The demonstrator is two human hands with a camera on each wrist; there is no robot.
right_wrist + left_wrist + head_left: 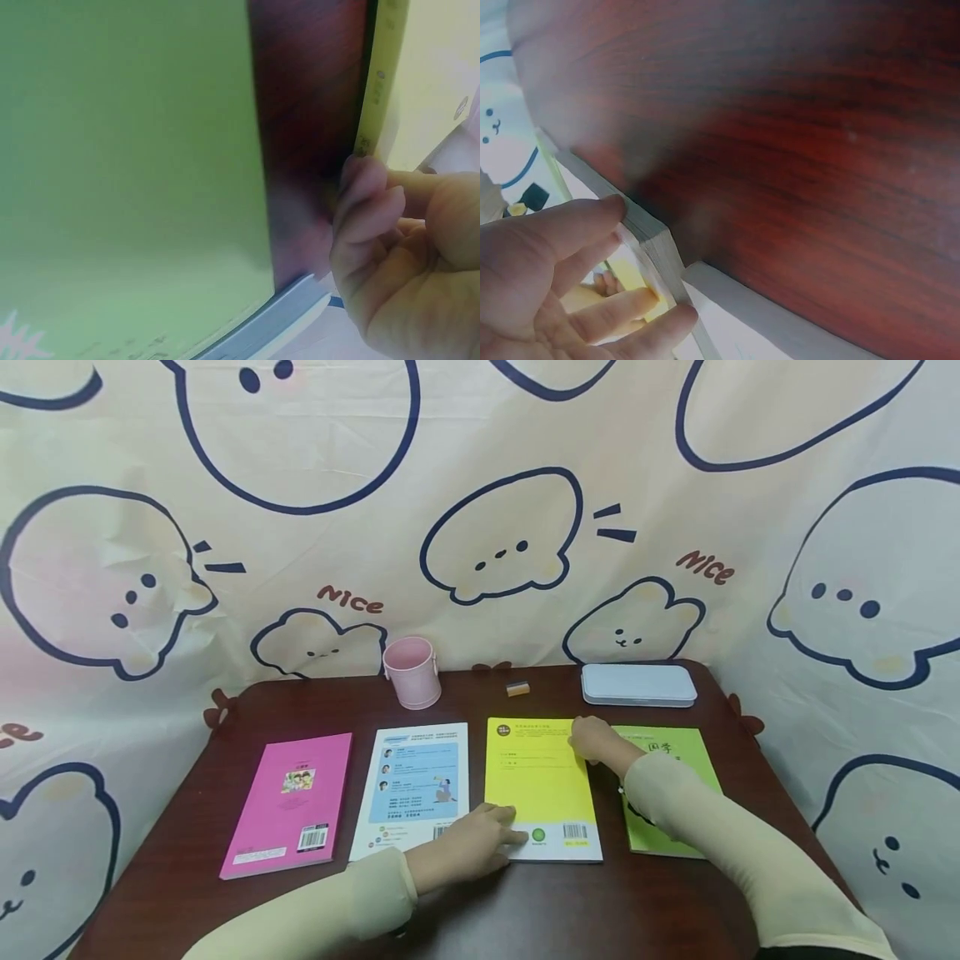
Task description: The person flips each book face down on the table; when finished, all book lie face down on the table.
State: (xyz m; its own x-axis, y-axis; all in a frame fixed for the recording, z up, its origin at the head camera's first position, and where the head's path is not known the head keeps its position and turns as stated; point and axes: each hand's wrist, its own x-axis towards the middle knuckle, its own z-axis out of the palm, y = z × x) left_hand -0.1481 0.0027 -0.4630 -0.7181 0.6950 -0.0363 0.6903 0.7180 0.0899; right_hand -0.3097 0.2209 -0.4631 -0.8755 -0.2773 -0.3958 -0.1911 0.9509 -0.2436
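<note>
We are looking across a dark wooden table (570, 910), and from the left a pink book (288, 806) and a white-and-blue book (412, 789) are lying side by side, untouched. Next comes the yellow book (540, 777), lying flat between our two hands. Our left hand (472, 847) is resting at its near left corner; in the left wrist view the fingers (570, 221) are lying fairly straight, with the tips meeting the book's edge, gripping nothing. Our right hand (596, 742) is touching the far right corner, its fingers (367, 202) curling against the book's right edge; we cannot tell whether they are pinching it. Just right of that, a green book (686, 752) is lying partly under our right sleeve. Along the far side are standing a pink cup (411, 672), a small eraser (517, 689) and a pale blue case (637, 685).
</note>
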